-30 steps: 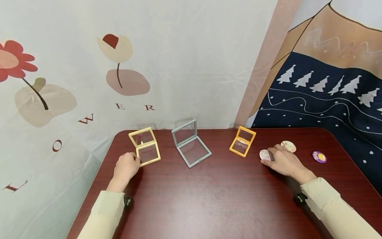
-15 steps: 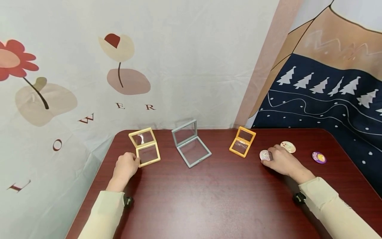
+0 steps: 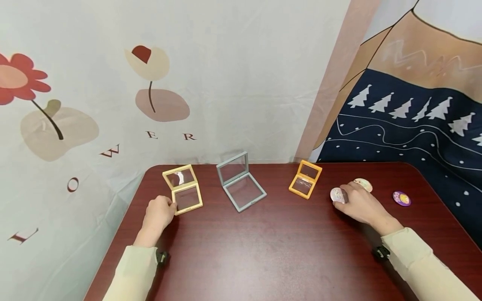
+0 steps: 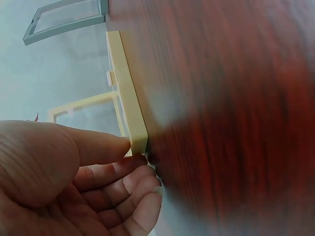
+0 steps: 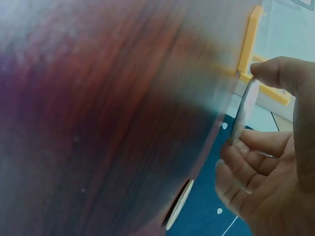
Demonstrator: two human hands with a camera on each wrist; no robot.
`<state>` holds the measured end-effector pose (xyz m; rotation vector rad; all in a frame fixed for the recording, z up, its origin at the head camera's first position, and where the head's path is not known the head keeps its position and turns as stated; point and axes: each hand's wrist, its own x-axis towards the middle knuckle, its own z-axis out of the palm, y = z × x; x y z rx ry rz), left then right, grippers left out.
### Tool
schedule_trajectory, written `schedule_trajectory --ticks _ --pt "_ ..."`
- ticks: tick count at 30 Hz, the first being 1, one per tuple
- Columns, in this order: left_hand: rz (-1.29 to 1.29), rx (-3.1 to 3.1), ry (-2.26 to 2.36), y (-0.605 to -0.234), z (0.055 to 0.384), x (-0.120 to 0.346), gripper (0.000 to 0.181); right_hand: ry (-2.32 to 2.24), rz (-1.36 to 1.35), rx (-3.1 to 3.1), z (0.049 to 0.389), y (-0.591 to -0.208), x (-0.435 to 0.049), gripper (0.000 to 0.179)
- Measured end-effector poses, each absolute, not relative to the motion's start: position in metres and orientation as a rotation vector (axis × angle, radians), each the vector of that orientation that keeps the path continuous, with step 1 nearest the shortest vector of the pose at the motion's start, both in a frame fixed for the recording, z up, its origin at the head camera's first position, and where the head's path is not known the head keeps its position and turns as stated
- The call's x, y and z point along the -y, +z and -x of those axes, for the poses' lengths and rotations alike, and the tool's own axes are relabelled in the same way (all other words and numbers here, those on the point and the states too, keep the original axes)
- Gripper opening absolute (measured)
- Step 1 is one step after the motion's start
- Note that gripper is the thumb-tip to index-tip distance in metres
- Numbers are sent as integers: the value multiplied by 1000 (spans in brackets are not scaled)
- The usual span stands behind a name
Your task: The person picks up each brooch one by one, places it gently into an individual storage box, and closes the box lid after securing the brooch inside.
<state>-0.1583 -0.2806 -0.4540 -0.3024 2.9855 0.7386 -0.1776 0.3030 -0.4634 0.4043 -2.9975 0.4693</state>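
Pinching the badge (image 3: 337, 195) in the right grip (image 3: 360, 205), nearly edge-on in the wrist view, partly hidden; nipping the yellow frame (image 3: 184, 186), stretched lengthways away, in the left grip (image 3: 157, 215)!

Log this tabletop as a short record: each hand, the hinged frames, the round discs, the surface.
Left hand: pinches pale-yellow hinged frame near its front left corner
Right hand: pinches whitish patterned round disc between thumb and fingers
Other frames: grey hinged frame, middle; small orange hinged frame, right
Frame state: all three open
Other discs: cream patterned round disc, partly hidden behind right hand; purple-and-yellow round disc, farther right
Surface: dark-red wood-grain table
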Motion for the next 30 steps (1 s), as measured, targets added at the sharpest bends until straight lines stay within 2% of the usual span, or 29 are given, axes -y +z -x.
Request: schedule_trajectory --ticks 8,30 --pt "305 -2954 755 -454 153 282 35 557 -405 2950 173 -460 -302 54" --pt "268 -2907 765 -449 138 281 21 694 -442 2775 154 -453 -286 55"
